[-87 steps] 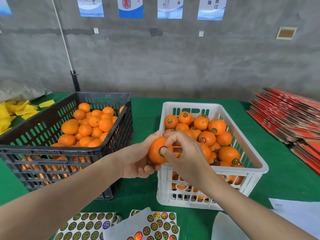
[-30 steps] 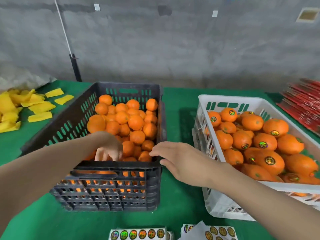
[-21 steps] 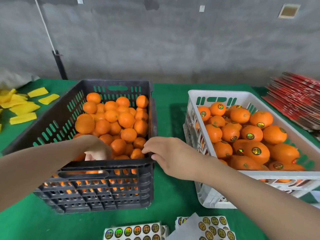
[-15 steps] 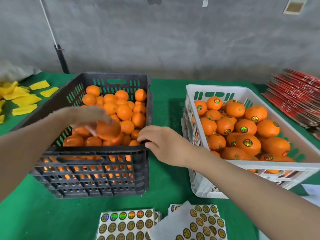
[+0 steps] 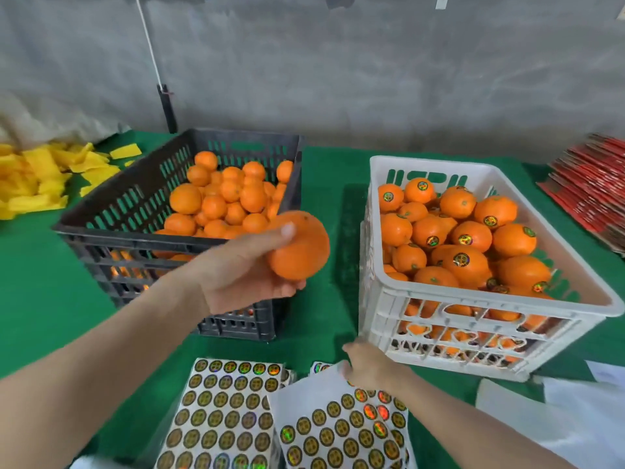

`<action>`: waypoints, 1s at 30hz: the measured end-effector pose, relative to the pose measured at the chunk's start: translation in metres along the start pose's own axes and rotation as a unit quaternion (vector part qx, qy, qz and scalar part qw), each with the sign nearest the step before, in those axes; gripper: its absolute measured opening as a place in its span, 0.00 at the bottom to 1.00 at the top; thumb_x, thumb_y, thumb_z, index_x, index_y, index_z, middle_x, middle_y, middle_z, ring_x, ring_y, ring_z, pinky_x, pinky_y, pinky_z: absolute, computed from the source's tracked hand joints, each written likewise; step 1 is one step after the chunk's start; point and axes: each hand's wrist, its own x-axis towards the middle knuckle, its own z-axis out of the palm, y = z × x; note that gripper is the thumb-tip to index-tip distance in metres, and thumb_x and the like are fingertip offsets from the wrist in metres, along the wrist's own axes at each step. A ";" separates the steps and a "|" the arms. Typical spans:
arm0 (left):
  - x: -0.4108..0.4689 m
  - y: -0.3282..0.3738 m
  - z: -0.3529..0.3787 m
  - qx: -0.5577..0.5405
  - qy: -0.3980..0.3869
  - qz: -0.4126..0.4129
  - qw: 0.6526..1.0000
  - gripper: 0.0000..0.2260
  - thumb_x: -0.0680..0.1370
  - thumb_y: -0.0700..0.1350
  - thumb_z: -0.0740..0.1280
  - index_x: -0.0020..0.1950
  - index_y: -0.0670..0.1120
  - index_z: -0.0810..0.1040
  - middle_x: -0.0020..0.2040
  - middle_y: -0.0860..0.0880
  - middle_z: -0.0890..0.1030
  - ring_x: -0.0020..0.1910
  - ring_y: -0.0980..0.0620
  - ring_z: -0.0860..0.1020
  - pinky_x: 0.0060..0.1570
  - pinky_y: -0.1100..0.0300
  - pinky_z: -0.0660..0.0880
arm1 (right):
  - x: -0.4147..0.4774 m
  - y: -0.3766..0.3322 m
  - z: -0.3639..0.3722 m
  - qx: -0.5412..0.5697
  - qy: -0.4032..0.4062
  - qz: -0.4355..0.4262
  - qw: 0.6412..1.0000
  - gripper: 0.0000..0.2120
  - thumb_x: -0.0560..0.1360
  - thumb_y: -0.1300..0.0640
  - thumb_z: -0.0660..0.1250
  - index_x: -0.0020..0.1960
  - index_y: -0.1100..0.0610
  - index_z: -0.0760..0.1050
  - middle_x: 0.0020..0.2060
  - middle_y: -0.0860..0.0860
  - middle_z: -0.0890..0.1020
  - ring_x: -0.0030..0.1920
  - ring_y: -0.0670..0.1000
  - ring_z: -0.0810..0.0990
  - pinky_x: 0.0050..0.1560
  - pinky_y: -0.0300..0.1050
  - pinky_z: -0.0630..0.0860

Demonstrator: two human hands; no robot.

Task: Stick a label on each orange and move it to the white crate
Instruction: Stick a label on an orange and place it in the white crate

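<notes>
My left hand [image 5: 243, 272] grips an unlabelled orange [image 5: 301, 252] in the air in front of the black crate [image 5: 101, 228], which holds several plain oranges [image 5: 220, 201]. The white crate [image 5: 490, 299] on the right is filled with several labelled oranges [image 5: 470, 238]. My right hand [image 5: 368, 365] is low at the front, its fingertips on the upper edge of a sheet of round labels [image 5: 338, 431]. The fingertips are blurred and partly hidden. A second label sheet [image 5: 230, 411] lies to its left.
Both crates stand on a green table cover [image 5: 33, 282]. Yellow paper pieces [image 5: 30, 184] lie at the far left, a stack of red flat cartons [image 5: 595, 191] at the far right. White paper [image 5: 575, 411] lies at the front right. A black pole [image 5: 167, 106] stands behind.
My left hand has lifted an orange out of the black crate and brought it right. My right hand left the black crate's rim and dropped onto the label sheet.
</notes>
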 end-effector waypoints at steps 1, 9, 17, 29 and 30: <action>0.001 -0.014 -0.001 0.021 0.003 -0.027 0.999 0.40 0.48 0.59 0.83 0.56 0.45 0.78 0.41 0.43 0.82 0.32 0.48 0.79 0.29 0.62 0.76 | 0.002 0.001 0.002 -0.009 0.001 -0.005 1.000 0.17 0.79 0.58 0.58 0.63 0.67 0.71 0.59 0.62 0.74 0.59 0.57 0.73 0.62 0.48 0.71; 0.012 -0.113 0.014 0.115 0.100 -0.162 0.975 0.47 0.52 0.70 0.74 0.63 0.45 0.71 0.58 0.45 0.78 0.58 0.46 0.77 0.64 0.51 0.71 | -0.005 -0.007 -0.009 0.013 0.104 -0.039 0.994 0.09 0.76 0.64 0.56 0.48 0.59 0.75 0.45 0.56 0.80 0.47 0.55 0.78 0.45 0.44 0.73; 0.027 -0.115 0.020 0.205 -0.040 -0.163 0.964 0.53 0.43 0.74 0.74 0.60 0.46 0.75 0.59 0.45 0.80 0.59 0.48 0.78 0.59 0.59 0.74 | -0.057 -0.003 -0.052 0.300 0.097 -0.132 0.940 0.13 0.75 0.71 0.59 0.39 0.55 0.72 0.29 0.49 0.73 0.30 0.47 0.71 0.29 0.38 0.69; 0.039 -0.126 0.012 0.052 0.010 -0.178 0.982 0.45 0.47 0.68 0.79 0.59 0.51 0.73 0.46 0.48 0.86 0.47 0.49 0.84 0.49 0.55 0.76 | -0.080 0.008 -0.037 0.355 0.151 -0.124 0.914 0.15 0.69 0.64 0.74 0.37 0.43 0.78 0.35 0.41 0.80 0.36 0.37 0.77 0.40 0.28 0.73; 0.040 -0.126 0.013 0.041 0.015 -0.193 0.980 0.42 0.53 0.69 0.77 0.60 0.50 0.73 0.46 0.46 0.86 0.47 0.47 0.83 0.50 0.54 0.76 | -0.081 0.008 -0.035 0.355 0.164 -0.130 0.911 0.16 0.69 0.64 0.74 0.37 0.42 0.78 0.34 0.41 0.80 0.34 0.36 0.77 0.39 0.27 0.72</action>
